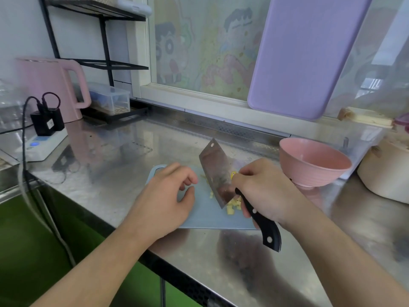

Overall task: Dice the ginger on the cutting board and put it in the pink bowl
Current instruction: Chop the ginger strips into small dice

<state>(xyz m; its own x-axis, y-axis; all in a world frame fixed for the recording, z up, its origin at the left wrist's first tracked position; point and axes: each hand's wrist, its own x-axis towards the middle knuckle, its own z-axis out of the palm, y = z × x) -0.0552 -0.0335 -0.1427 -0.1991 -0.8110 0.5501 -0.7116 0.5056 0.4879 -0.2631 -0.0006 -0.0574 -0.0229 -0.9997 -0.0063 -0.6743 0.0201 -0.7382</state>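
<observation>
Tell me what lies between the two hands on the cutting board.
In the head view, the cleaver blade and scattered diced ginger lie between the left hand and right hand, over the cutting board.

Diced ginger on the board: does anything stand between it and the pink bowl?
Nothing standing on the counter does. The diced ginger lies on the cutting board; the pink bowl sits to its right. Only the right hand, holding the cleaver, lies across that path.
</observation>
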